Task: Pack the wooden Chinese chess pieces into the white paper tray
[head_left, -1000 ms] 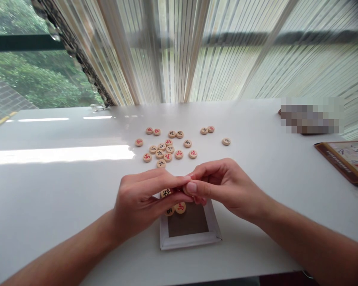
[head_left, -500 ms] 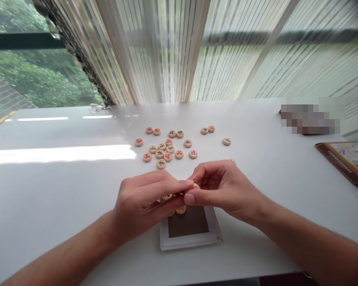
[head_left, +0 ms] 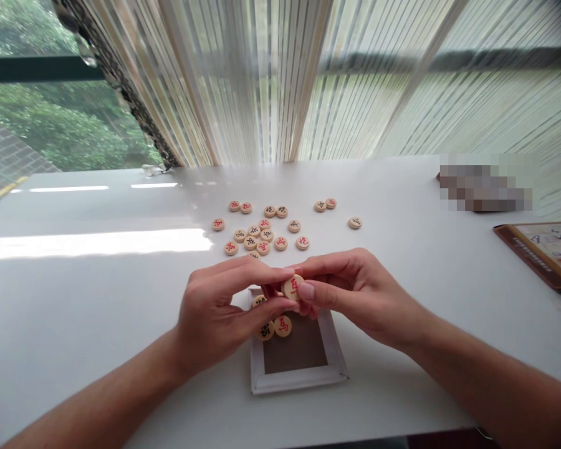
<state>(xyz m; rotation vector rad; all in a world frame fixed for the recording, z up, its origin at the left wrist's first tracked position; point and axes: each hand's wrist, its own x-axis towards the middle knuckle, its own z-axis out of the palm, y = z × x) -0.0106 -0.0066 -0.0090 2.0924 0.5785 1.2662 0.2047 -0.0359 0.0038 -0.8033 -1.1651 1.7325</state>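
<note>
Above a shallow white-rimmed box, my two hands meet at one round wooden xiangqi piece with a red character, its face turned toward me. My left hand pinches it from the left, between thumb and fingers. From the right, the thumb and fingertips of my right hand close on the same piece. Inside the box, at its left side, lie a red-marked piece and a black-marked piece. Another black-marked piece shows partly behind my left fingers. My hands cover the box's far part.
Several xiangqi pieces, red and black, are scattered on the white table beyond my hands. A lone piece sits farther right. At the right edge lies a flat brown printed box, with a blurred object behind it. A striped curtain hangs behind.
The held piece has been tilted so its red face now shows. My left hand has risen slightly, uncovering more pieces in the box. The pieces on the table stay put.
</note>
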